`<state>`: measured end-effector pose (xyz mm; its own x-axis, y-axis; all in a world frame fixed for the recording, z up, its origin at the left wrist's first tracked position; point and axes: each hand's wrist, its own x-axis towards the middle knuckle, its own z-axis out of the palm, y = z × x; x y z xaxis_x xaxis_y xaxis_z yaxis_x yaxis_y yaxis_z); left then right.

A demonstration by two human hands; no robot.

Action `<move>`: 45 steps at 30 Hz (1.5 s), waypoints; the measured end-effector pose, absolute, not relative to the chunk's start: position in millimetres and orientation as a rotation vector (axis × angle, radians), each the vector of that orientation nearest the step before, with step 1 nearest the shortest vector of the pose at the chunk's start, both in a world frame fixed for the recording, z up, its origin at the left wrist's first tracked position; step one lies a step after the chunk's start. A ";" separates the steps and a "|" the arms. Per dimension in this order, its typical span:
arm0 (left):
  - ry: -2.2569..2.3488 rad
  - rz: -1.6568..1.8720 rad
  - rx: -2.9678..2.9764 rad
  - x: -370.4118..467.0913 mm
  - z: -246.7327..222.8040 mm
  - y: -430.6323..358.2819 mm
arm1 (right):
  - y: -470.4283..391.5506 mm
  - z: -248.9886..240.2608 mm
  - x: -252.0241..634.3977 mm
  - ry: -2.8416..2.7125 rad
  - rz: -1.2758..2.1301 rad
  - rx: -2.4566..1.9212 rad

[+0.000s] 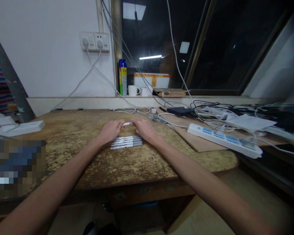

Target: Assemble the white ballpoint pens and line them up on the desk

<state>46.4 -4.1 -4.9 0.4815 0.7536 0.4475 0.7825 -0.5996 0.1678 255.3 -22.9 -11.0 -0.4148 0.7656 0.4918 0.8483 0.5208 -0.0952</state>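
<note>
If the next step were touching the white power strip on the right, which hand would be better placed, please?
Probably the right hand: it is nearer the white power strip, with the left hand farther off. Both hold a white pen, so the right may need freeing.

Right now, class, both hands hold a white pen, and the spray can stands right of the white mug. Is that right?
Not quite: in the head view, the spray can stands left of the white mug. The left hand and right hand do hold a white pen.
</note>
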 end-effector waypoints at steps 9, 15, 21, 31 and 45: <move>-1.392 -0.769 -2.722 39.2 -4.3 -0.2 | -22.3 -9.5 252.4 -2.279 -0.201 -1.278; -1.363 -0.776 -2.771 36.6 4.8 -7.2 | -12.5 -19.2 250.2 -2.265 -0.238 -1.168; -1.318 -0.671 -2.793 31.1 4.5 -9.7 | -6.1 -32.9 249.3 -2.234 -0.174 -1.113; -1.218 -0.892 -2.877 31.3 -2.9 -7.6 | -4.8 -30.5 258.0 -2.197 0.087 -1.017; -1.312 -0.727 -2.818 37.5 8.9 -11.8 | -6.9 -22.9 253.3 -2.011 0.156 -0.971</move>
<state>37.5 -11.8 8.9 0.5588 0.7365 0.3811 0.7137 -0.6612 0.2312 253.3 -6.9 -22.9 -0.3147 0.6858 0.6563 0.5765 0.6873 -0.4418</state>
